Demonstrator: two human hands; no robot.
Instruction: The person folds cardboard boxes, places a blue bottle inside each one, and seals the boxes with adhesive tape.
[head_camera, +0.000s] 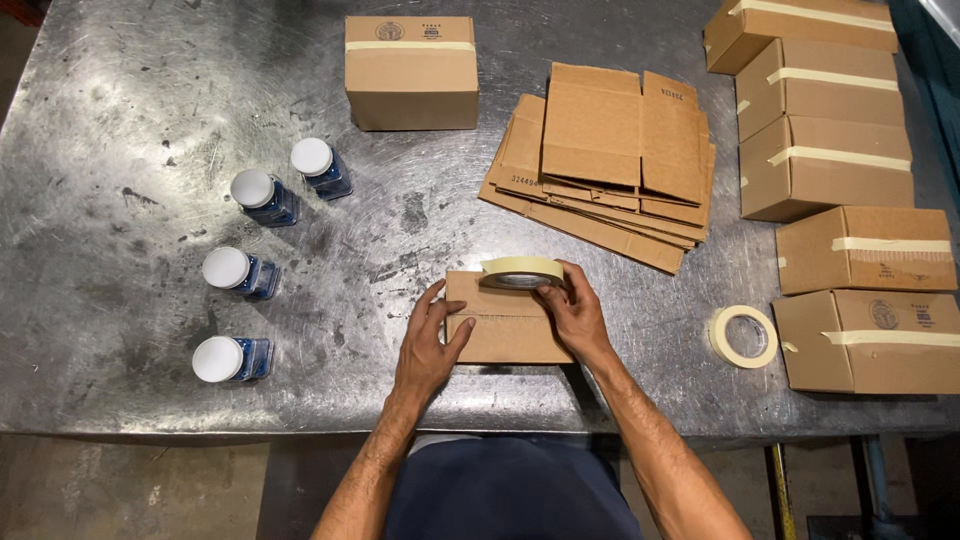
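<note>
**Both hands on a small carton, tape roll at its far edge**

The left hand lies flat on the near-left part of a small cardboard box, fingers spread and pressing down on its top, the thumb angled toward the middle of the lid. The right hand rests on the box's right side and pinches a roll of masking tape between thumb and fingers; the roll sits tilted on the far edge of the box, just ahead of both hands. The box stands on the scratched metal worktop, close to the person's body.

Well to the left of the left hand stand four clear jars with white lids, in a loose line running away from the person. Beyond the right hand lies a stack of flattened cartons, and farther off, ahead of the left hand, a closed taped box stands alone. To the right of the right hand a second tape roll lies flat on the worktop, just beside a group of sealed boxes that runs along the right edge
</note>
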